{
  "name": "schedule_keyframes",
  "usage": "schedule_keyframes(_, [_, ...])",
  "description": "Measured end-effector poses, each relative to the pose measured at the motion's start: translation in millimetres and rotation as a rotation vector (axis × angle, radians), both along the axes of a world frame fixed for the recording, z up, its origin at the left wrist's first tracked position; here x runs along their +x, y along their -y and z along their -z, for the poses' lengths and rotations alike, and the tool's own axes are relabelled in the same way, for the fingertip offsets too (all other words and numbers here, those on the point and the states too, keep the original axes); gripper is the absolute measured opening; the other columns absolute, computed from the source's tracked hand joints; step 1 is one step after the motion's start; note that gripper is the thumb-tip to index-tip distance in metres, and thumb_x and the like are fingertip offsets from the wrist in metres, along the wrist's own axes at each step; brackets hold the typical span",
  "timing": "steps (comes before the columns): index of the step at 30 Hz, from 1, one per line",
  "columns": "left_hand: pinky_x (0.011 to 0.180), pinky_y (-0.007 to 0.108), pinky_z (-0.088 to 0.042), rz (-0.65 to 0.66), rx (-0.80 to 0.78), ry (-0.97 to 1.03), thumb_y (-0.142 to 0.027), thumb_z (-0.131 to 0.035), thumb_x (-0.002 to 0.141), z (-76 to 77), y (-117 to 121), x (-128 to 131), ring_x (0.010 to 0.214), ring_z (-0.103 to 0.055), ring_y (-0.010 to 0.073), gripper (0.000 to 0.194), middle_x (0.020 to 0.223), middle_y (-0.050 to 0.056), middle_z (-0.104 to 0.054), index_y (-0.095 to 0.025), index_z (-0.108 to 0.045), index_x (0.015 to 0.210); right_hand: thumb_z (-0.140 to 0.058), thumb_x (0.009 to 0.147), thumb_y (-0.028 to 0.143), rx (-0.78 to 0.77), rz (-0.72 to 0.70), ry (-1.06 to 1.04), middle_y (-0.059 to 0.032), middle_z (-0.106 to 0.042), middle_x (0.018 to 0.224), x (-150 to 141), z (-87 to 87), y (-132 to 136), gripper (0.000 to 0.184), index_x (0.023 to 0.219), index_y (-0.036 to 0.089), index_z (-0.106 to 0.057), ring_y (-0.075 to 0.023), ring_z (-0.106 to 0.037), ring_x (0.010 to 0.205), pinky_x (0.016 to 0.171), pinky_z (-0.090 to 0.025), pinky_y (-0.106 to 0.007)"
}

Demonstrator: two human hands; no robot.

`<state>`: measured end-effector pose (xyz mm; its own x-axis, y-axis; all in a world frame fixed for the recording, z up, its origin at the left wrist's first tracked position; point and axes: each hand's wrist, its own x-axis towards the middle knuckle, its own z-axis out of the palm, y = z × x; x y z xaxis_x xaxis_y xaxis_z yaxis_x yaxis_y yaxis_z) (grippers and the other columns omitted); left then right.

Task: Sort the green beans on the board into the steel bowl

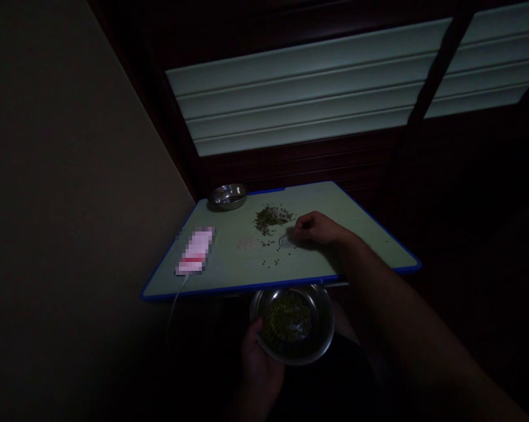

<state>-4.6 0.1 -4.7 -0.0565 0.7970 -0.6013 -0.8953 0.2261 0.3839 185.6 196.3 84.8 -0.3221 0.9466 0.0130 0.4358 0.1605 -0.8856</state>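
My left hand (262, 357) grips the left rim of a steel bowl (323, 334), with the thumb over the edge. Small green beans or grains (288, 316) lie in the bowl, which is below the table's front edge. Above the tabletop, my right hand (314, 227) is closed on a small translucent piece (285, 241) whose exact kind I cannot make out. A loose heap of small dark green grains (270, 218) lies just left of that hand. Several single grains are scattered in front of the heap.
The pale green tabletop (356, 234) has a blue edge. A second steel bowl (228, 197) stands at the back left corner. A blurred-out phone (196, 251) lies at the left, with a white cable (175, 302) hanging over the front edge. Dark wood with pale slats rises behind.
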Motion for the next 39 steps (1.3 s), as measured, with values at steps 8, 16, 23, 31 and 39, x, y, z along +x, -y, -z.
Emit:
schedule_keyframes(8, [0.080, 0.039, -0.055, -0.009, 0.027, -0.013, -0.024, -0.056, 0.083, 0.2, -1, 1, 0.082, -0.072, 0.0234, 0.021, 0.086, 0.008, -0.079, -0.019, -0.075, 0.087, -0.069, 0.064, 0.027, -0.032, -0.004, -0.021, 0.0011, -0.055, 0.054, -6, 3.0, 1, 0.015, 0.063, 0.015, -0.059, -0.0090, -0.045, 0.050, 0.049, -0.034, -0.024])
schedule_keyframes(16, [0.080, 0.038, -0.055, -0.001, 0.030, 0.002, -0.023, -0.055, 0.083, 2.8, 0, 1, 0.083, -0.072, 0.0235, 0.022, 0.089, 0.009, -0.079, -0.017, -0.075, 0.089, -0.069, 0.063, 0.025, -0.039, -0.048, -0.041, 0.0027, -0.054, 0.053, -20, 5.6, 7, 0.015, 0.063, 0.015, -0.058, -0.0078, -0.045, 0.046, 0.045, -0.033, -0.022])
schedule_keyframes(23, [0.079, 0.035, -0.055, 0.001, 0.007, 0.027, -0.021, -0.053, 0.085, 2.3, 0, 1, 0.081, -0.072, 0.0221, 0.023, 0.083, 0.008, -0.079, -0.018, -0.076, 0.082, -0.067, 0.064, 0.024, -0.032, -0.072, -0.049, 0.0041, -0.051, 0.049, -29, 9.4, 9, 0.014, 0.062, 0.017, -0.055, -0.0078, -0.044, 0.043, 0.043, -0.031, -0.022])
schedule_keyframes(31, [0.083, 0.038, -0.054, -0.006, 0.001, 0.037, -0.023, -0.052, 0.086, -1.4, 0, 3, 0.081, -0.073, 0.0228, 0.025, 0.084, 0.009, -0.079, -0.018, -0.076, 0.085, -0.065, 0.062, 0.025, 0.033, 0.072, 0.021, 0.0038, -0.051, 0.049, -17, 8.1, 1, 0.014, 0.061, 0.018, -0.053, -0.0087, -0.044, 0.045, 0.046, -0.033, -0.023])
schedule_keyframes(39, [0.092, 0.043, -0.051, 0.006, 0.018, 0.037, -0.023, -0.054, 0.084, 2.5, 0, 1, 0.083, -0.072, 0.0238, 0.028, 0.085, 0.007, -0.079, -0.019, -0.075, 0.102, -0.065, 0.064, 0.033, 0.080, 0.123, 0.043, 0.0034, -0.050, 0.050, -11, 7.0, -1, 0.020, 0.060, 0.017, -0.053, -0.0089, -0.042, 0.047, 0.046, -0.031, -0.023])
